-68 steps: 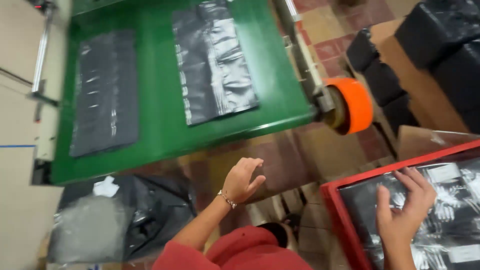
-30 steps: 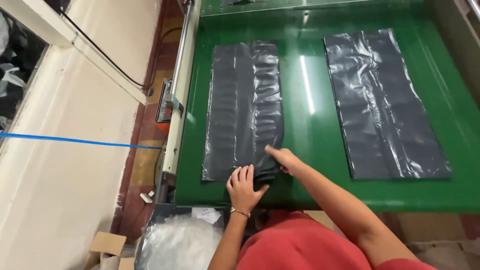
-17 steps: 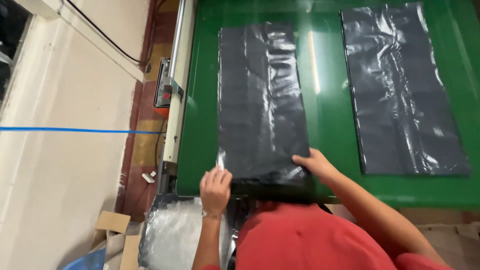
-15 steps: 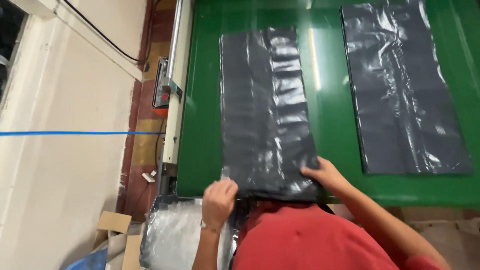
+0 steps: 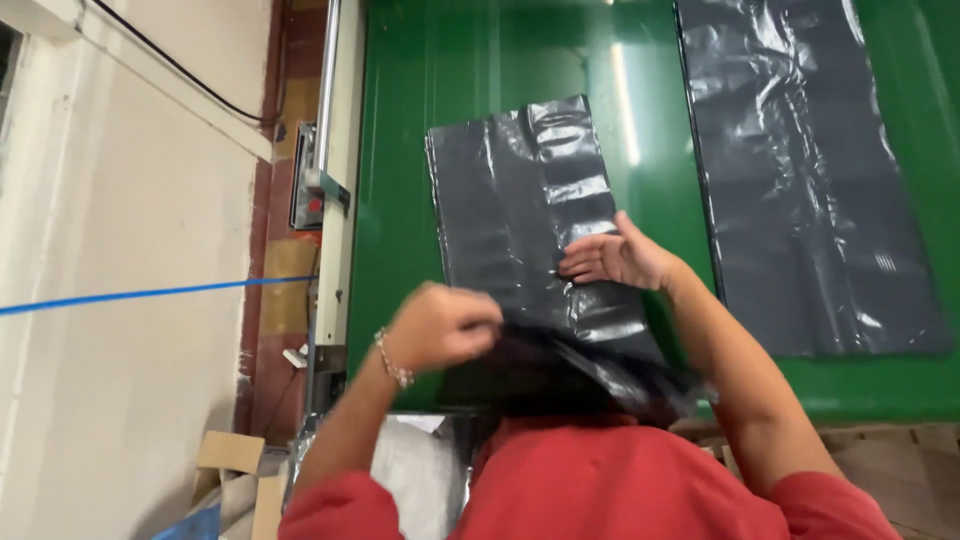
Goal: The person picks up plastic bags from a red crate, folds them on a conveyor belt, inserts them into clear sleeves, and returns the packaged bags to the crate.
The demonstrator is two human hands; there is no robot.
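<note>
On the green belt (image 5: 480, 150) of the machine, close to its near edge, lies a dark grey plastic bag (image 5: 520, 200), and both hands are on it. The left hand (image 5: 445, 325) is curled into a loose fist around the bag's near end, fingers folded under, pinching the film and lifting it off the belt so that it bunches in dark folds toward the person's chest. A thin beaded bracelet (image 5: 394, 360) sits on that wrist. The right hand (image 5: 618, 260) is nearly flat, fingers stretched out and pointing left, pressing the middle of the bag down against the belt; it grips nothing.

The bag is thin, glossy film, long and rectangular where it lies flat, creased lengthwise, with pale glints of light along the wrinkles. Its far end rests smooth on the belt; its near end is crumpled and raised.

A second bag (image 5: 800, 170) of the same grey film lies flat to the right, apart from the first. The belt is smooth, matt green. Red sleeves (image 5: 600, 490) cover the person's arms.
</note>
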